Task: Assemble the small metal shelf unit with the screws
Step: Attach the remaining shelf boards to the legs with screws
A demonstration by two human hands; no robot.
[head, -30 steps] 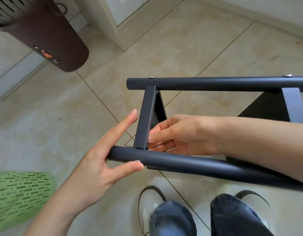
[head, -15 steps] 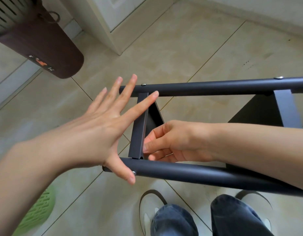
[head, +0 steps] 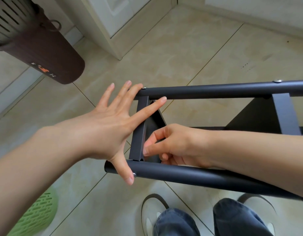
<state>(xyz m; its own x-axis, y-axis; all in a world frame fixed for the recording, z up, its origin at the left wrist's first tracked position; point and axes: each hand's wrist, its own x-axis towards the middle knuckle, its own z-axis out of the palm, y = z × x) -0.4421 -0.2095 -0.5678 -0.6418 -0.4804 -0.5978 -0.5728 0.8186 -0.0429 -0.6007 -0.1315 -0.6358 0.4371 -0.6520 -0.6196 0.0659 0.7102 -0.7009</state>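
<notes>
Left hand point(head: 109, 123) spread wide, fingers straight, palm down over the end of the shelf frame point(head: 215, 133). Thumb lies across the near tube point(head: 189, 174), tip right beside a screw head point(head: 134, 174); index finger angles over the end crossbar point(head: 140, 130); middle and ring fingertips rest on the end of the far tube point(head: 215, 90). So it spans both tubes, holding nothing. Right hand point(head: 178, 143) reaches in from the right between the two tubes, fingers curled, thumb and index finger pressed against the inner side of the crossbar near its lower joint; whether they pinch a screw or nut there I cannot tell. Frame lies on its side, off the tile floor point(head: 198, 48), tubes running left-right, a second crossbar point(head: 286, 114) further right, dark shelf panel point(head: 259, 120) behind it. Screw heads on the far tube at its left end point(head: 144, 88) and near the right edge point(head: 277, 81). Person's jeans point(head: 207, 220) and slippers point(head: 150, 213) below the frame. Brown cylindrical bin point(head: 45, 48) upper left, green perforated basket point(head: 35, 217) lower left.
</notes>
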